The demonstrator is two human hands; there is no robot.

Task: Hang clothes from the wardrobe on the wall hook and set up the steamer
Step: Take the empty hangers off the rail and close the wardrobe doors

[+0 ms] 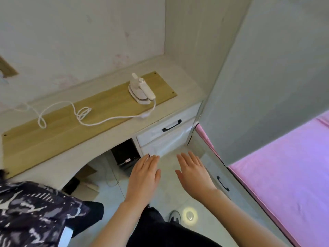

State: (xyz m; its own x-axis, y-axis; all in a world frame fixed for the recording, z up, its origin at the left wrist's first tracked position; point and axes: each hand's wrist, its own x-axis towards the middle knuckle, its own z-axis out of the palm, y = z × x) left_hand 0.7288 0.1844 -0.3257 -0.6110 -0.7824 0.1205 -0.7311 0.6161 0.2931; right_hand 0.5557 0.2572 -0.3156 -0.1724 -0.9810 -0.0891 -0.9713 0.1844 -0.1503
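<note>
Pale walls frame a built-in desk [114, 136] whose top carries a wooden board [74, 120] running from its left edge toward its right end. Near the right end of that board sits a small white steamer [141, 90], resting on its base with its handle angled up and back. Its white cord [92, 114] trails left across the board in loose loops and runs off toward the wall at the desk's left end.

Both hands hover well below and in front of the desk's front edge, above the tiled floor [169, 191], well apart from the steamer. The left hand [144, 177] is held flat, palm down, fingers straight and close together, touching nothing. The right hand [193, 172] is likewise flat and palm down, fingers slightly fanned, holding nothing. The two hands lie side by side with a gap between them.

Under the desk's right end, a white drawer [160, 130] with a black handle is shut. A patterned dark garment [33, 213] fills the lower left corner, and a pink-covered bed [284, 173] lies at right.
</note>
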